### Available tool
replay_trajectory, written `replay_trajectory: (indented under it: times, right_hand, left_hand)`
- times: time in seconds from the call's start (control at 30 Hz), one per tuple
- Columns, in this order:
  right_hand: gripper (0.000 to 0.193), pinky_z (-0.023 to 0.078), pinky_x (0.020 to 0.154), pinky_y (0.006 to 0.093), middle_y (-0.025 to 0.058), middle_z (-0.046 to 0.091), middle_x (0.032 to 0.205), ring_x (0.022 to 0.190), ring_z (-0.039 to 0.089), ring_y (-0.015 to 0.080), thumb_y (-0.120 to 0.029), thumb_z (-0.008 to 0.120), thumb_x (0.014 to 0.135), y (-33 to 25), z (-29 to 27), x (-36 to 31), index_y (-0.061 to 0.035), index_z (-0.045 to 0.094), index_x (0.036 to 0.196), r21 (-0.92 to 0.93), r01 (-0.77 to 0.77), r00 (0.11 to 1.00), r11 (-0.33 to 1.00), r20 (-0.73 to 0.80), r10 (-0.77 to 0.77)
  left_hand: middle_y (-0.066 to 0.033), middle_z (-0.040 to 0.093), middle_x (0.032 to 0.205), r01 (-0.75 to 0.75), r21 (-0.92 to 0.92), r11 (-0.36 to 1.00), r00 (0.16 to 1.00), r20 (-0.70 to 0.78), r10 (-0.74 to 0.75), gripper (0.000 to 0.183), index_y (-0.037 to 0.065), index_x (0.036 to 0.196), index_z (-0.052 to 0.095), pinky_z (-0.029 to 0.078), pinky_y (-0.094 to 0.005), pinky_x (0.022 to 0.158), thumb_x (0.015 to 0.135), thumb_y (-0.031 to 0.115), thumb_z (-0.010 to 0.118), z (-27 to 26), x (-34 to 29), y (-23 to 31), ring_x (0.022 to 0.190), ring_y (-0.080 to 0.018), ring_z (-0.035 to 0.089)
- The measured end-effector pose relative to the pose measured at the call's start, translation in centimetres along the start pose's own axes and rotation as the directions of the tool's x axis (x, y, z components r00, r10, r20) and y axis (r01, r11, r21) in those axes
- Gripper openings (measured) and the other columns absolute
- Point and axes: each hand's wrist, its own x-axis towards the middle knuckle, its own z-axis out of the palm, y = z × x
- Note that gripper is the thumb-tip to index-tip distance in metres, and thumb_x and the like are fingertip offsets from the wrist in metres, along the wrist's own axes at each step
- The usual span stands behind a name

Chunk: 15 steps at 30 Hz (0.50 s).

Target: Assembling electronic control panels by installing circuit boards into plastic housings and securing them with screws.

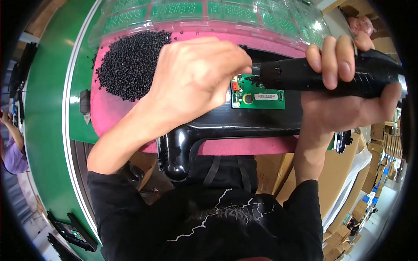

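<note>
My right hand point(348, 106) is wrapped round a black electric screwdriver point(287, 75), held almost level with its nose pointing left. Close to that nose, the fingertips of my left hand point(198, 69) are pinched together. Whatever they hold is hidden or too small to make out. Below both hands, a green circuit board point(270, 104) with a red connector and a white label lies in a glossy black plastic housing point(217, 119). The screwdriver and left hand cover part of the board. To the left, many small black screws point(130, 61) are heaped.
A pink mat point(104, 119) lies under the housing on a green table point(48, 100). Clear plastic trays point(183, 18) of green boards stand at the far side. A small dark-handled tool point(85, 104) rests left of the mat. Cardboard boxes point(344, 174) stand at right.
</note>
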Motion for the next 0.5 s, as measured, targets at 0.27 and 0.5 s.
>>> replay_trajectory:
  times: [0.27,0.5]
  right_hand:
    - [0.065,0.035,0.061,0.03,0.0015,0.051,0.071,0.055,0.041,0.0124,-0.069,0.052,0.088,2.5,-1.4,0.6,-0.007,0.056,0.109,0.086,-0.12,0.978,0.989,0.18,0.103]
    - [0.07,0.037,0.06,0.0291,0.0001,0.049,0.069,0.053,0.041,0.0109,-0.073,0.052,0.089,3.3,-0.9,0.6,-0.0054,0.057,0.107,0.058,-0.116,0.956,0.992,0.278,0.096]
  left_hand:
    - [-0.0155,0.068,0.078,0.226,-0.048,0.973,0.974,0.021,-0.225,0.01,-0.001,0.092,0.069,0.052,-0.036,0.06,0.093,0.008,0.067,-0.1,-0.1,0.2,0.068,-0.0317,0.068]
    - [-0.021,0.064,0.085,0.34,-0.02,0.94,0.928,0.171,-0.332,0.017,-0.001,0.096,0.062,0.051,-0.0477,0.068,0.097,0.016,0.058,-0.4,-0.2,1.2,0.079,-0.0433,0.064]
